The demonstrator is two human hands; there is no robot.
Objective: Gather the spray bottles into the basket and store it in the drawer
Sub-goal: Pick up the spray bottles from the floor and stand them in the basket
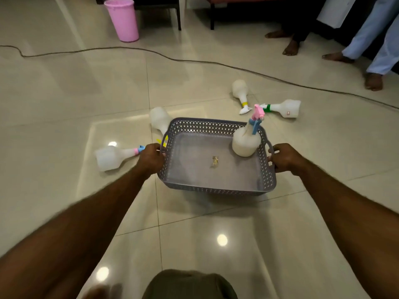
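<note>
1. Grey plastic basket [216, 186] is sitting at the centre of the frame, gripped by both hands: the left hand [151, 157] is curling around the left handle, the right hand [284, 157] around the right handle.
2. One spray bottle [246, 143] is standing upright in the basket's far right corner; a small scrap [214, 161] is lying on its bottom.
3. Four bottles are lying on the tiled floor [64, 104]: one [112, 157] left of the basket near the left hand, one [160, 119] touching its far left corner, and two [240, 90] [285, 107] in the upper right, apart from the basket.
4. Judging by this, gathering is only beginning; the next move probably calls for freeing one hand to pick up the nearest bottle.
5. No drawer is showing.
6. A small reddish label is showing on the far right bottle, too small to read; no brand is legible.
</note>
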